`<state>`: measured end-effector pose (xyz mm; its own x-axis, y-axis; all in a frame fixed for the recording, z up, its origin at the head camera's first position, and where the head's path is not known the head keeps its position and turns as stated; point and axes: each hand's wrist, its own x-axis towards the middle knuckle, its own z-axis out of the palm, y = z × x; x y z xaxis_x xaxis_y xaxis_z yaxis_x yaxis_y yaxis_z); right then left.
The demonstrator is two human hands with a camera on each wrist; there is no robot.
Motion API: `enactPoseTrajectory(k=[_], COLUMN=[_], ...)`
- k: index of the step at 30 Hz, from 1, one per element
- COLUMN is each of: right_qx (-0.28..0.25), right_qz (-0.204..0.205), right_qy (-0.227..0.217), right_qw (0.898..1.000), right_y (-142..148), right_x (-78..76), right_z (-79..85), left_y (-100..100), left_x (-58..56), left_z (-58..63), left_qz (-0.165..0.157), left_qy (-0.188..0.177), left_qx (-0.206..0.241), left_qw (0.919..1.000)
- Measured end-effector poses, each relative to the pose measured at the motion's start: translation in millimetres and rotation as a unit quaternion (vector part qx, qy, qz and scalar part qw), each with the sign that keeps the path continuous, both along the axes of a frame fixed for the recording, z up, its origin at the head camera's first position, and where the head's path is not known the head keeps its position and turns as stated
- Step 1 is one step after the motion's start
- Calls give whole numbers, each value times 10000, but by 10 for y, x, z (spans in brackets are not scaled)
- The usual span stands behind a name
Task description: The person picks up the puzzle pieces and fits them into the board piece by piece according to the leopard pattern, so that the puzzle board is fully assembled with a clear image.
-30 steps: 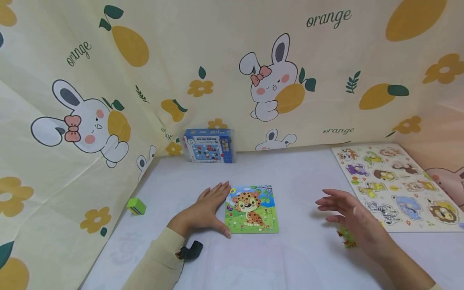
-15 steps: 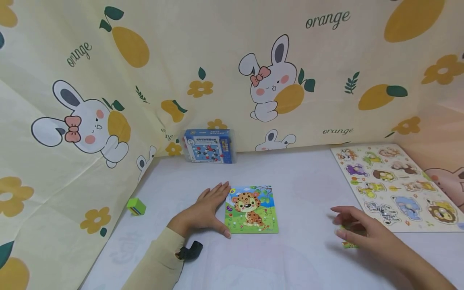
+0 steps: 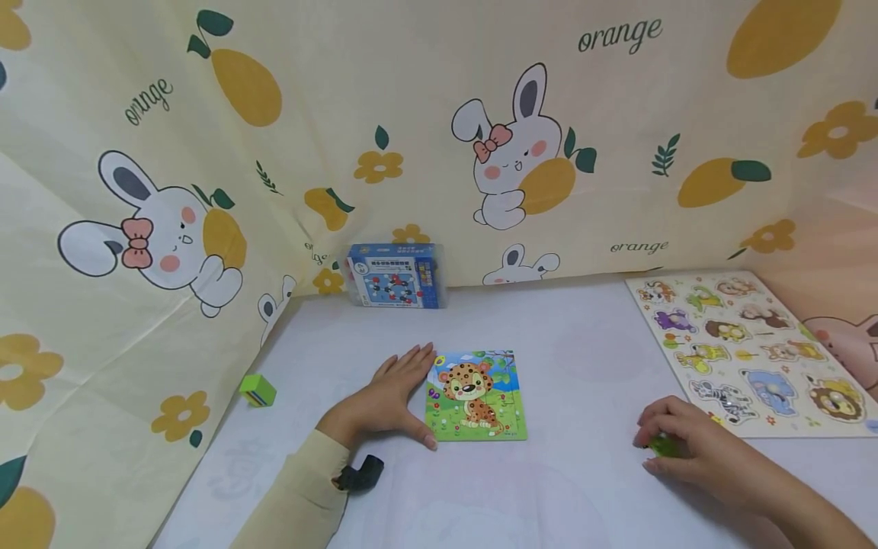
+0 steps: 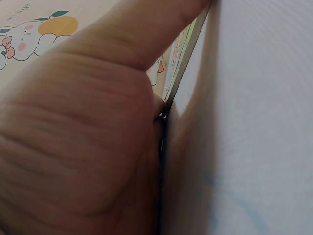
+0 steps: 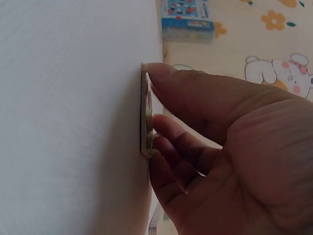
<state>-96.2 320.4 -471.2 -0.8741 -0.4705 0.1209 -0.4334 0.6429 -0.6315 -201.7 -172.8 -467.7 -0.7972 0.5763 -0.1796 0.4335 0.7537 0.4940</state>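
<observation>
The leopard picture puzzle (image 3: 475, 396) lies flat on the white tabletop. My left hand (image 3: 384, 404) rests along its left side with fingers spread, thumb by the lower left corner and fingertips by the upper left one. In the left wrist view, the thumb (image 4: 161, 29) reaches to the puzzle's thin edge (image 4: 188, 58). Off to the right, my right hand (image 3: 693, 450) pinches a small flat green puzzle piece (image 3: 664, 445). The right wrist view shows that piece (image 5: 145, 117) edge-on between thumb and fingers, close against the tabletop; its printed face is mostly hidden.
A large board of animal pieces (image 3: 748, 351) lies at the right, just behind my right hand. A blue box (image 3: 396, 276) stands at the back by the printed cloth (image 3: 425, 91). One small green block (image 3: 257, 390) sits at the far left.
My right hand has come down over the puzzle piece on the table, and its fingers have closed round it. The left hand and the leopard puzzle have stayed put.
</observation>
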Motion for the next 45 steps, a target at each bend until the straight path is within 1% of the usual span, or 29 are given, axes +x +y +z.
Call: enactPoseTrajectory(k=[2,6,7,9,13,15,19,22,24,26,30,36,40,45], right_qx=[164,711,822,862,747,668,361,19,-250,-660,-1330,-1807,-2092,-2262], right_qz=[-47,-219,-259,-249,-151,-121,-235,-599,-786,-898,-773,-933,-863,-702], right_qy=[70,163,75,-68,-456,-528,-851,-1229,-1267,-1286,-1018,-872,-1036,-1349], right_qw=[9998,9971,9962,9959,9961,9963,9954,9906,9885,9854,9828,9752,9685,9621], right_y=[-4,13,25,48,84,81,32,-56,-122,-189,-287,-411,-509,-682], right_x=[0,7,5,-4,-29,-34,-22,-2,15,33,48,30,0,-74], right_z=[17,61,76,94,117,119,151,202,217,215,165,148,166,177], left_y=[0,1,2,3,7,8,10,10,8,5,0,-1,0,1], left_x=[-3,-15,-20,-22,-21,-20,-16,-15,-17,-20,-22,-17,-12,-1], left_z=[-2,-19,-22,-22,-8,-2,2,0,-7,-12,-21,-11,-1,-7], left_qz=[-7,-18,-15,-10,12,14,15,30,36,29,13,6,20,36], left_qy=[-2,3,-4,-19,-40,-35,-24,-19,-10,-3,8,19,12,2], left_qx=[12,33,0,-2,-11,12,35,24,18,22,-4,-2,-23,-26], left_qw=[10000,10000,10000,10000,10000,10000,10000,10000,10000,10000,10000,10000,10000,10000])
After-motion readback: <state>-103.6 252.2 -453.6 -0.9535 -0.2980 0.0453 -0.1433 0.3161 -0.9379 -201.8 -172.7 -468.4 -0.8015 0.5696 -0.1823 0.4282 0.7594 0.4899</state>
